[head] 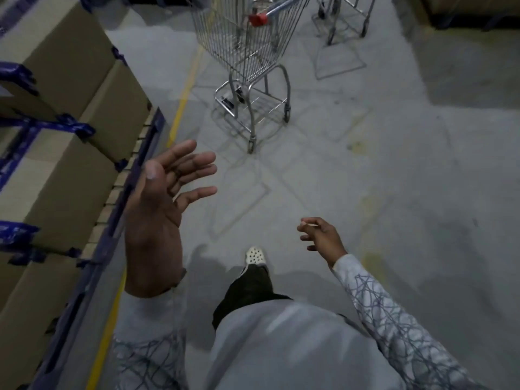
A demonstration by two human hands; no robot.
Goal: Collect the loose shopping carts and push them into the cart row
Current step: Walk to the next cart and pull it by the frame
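Standing loose on the concrete floor (365, 178), the nearest shopping cart (247, 52) is unattended: bright wire basket, tubular chrome frame, small castors, blue handle bar with a red end cap (257, 19). A second cart (346, 21) stands near it, farther off, with only its lower frame in view. No cart row is visible, so collection appears hardly begun. Short of the cart, both hands hold nothing: left hand (166, 198) grip spread, fingers straight; right hand (320, 235) grip loosely curled. Beside the cart, a worn yellow floor line (183, 102) borders taped cardboard boxes (64, 66), matt and square-edged.
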